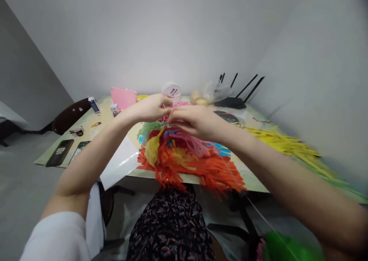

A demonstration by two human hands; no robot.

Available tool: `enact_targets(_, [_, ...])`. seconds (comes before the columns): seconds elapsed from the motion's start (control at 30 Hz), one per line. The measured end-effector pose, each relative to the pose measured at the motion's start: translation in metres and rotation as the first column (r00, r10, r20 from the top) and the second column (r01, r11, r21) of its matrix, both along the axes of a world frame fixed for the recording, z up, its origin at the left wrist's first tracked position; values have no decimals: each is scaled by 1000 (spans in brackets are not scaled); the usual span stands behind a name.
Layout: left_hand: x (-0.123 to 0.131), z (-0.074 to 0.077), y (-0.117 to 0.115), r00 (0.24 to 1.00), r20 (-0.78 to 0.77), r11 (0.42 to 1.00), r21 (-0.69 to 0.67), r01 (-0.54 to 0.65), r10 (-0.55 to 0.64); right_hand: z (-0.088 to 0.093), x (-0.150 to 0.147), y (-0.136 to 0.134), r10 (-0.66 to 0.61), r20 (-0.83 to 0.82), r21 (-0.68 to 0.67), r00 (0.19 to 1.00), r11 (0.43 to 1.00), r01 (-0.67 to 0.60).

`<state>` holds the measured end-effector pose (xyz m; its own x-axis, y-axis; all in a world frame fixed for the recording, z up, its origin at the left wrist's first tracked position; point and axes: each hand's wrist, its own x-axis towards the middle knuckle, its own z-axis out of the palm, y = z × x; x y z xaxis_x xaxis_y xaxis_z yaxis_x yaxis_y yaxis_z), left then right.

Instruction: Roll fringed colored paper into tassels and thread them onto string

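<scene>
Head view: left hand [152, 107] and right hand [197, 122] raised together over the middle of the pale green printed table [260, 182], fingertips meeting. Both closed in a pinch on the top of the bundle of orange, yellow, pink and green fringed paper tassels [175, 159]. Bundle hanging below the hands, toward 6 o'clock, orange fringe spilling over the table's near edge above a dark flowered lap [172, 222]. Thin white thread [260, 214] slanting from under the right forearm toward 5 o'clock, down to a blurred green shape [283, 248] in the corner; upper end hidden, so cannot tell which fingers hold it.

From the hands:
- At 12 o'clock, just behind the fingertips, round white tub with a pink label [171, 90].
- At 11 o'clock, flat pink rectangular sheet [123, 97].
- At 1 o'clock, crumpled clear plastic bag [205, 95], then black router with upright antennas [233, 101].
- At 3 o'clock, well apart, heap of long yellow paper strips [287, 144].
- At 7 o'clock, glossy white sheet [120, 162] overhanging the edge.
- At 8 o'clock, near the far left corner, flat black phone [59, 152].
- At 9 o'clock, small black scissors [77, 132]; beyond the edge, dark brown chair seat [69, 115].
</scene>
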<state>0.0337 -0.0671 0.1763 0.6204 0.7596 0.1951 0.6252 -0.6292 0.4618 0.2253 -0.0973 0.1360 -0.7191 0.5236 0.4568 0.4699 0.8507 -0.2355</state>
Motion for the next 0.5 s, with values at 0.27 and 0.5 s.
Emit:
enact_targets(0.27, [-3, -32, 19, 942, 336, 979, -198, 53, 17, 1, 0, 5, -230, 405, 375, 885, 924, 68])
enact_targets(0.5, [4, -39, 20, 938, 343, 996, 52, -76, 54, 3, -1, 16, -367, 487, 437, 793, 888, 142])
